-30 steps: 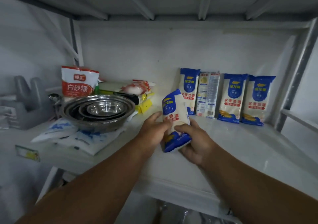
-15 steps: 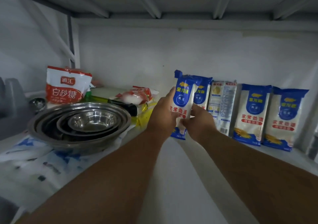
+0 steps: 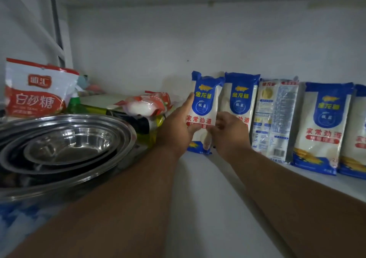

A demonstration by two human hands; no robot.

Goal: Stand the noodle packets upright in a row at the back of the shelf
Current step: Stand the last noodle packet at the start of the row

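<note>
White shelf [image 3: 208, 208], noodle packet [image 3: 205, 107] upright between left hand [image 3: 176, 127], right hand [image 3: 227, 132]

Glossy plastic noodle packets [image 3: 324, 127], shiny nested metal bowls [image 3: 65, 148], matt white shelf [image 3: 208, 198].

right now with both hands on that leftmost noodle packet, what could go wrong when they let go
The held noodle packet stands at the row's open left end; only its right side has a neighbouring packet, so it may tip left or forward once the left hand and right hand release. Pulling the left arm back could also brush the stacked steel bowls close beside it.
</note>
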